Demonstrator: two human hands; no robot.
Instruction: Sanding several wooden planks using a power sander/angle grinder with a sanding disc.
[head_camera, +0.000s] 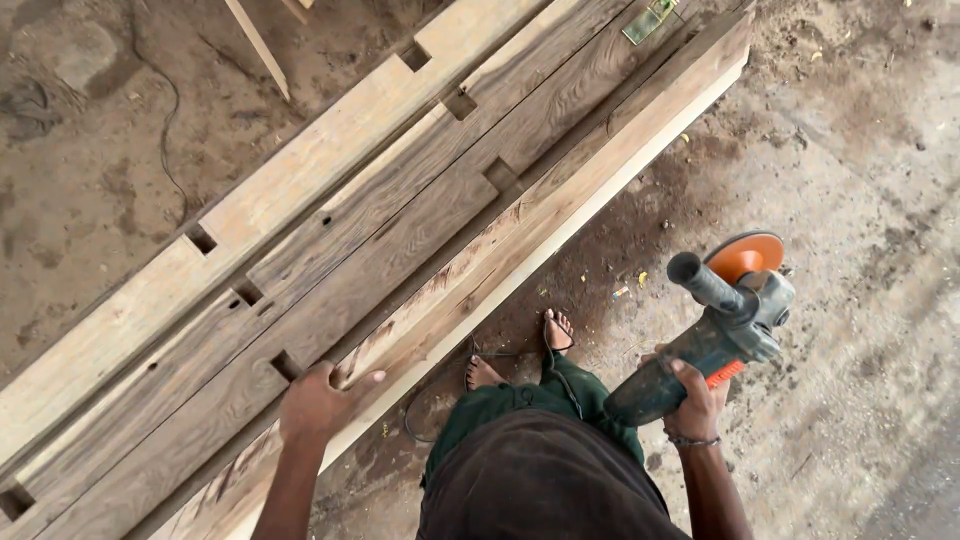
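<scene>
My left hand rests flat on the top of the nearest long wooden beam, fingers apart, thumb pointing right. My right hand grips the body of a grey-green angle grinder, held out to the right over the ground and away from the wood. The grinder's orange sanding disc faces away and its black side handle sticks up. Several beams lie side by side, running diagonally from lower left to upper right, with rectangular notches cut in them.
My bare feet in sandals stand on the dusty dirt floor right beside the beam. A black cable loops by my feet. A thin wooden strip and another cable lie beyond the beams. A small metal hinge sits on the wood.
</scene>
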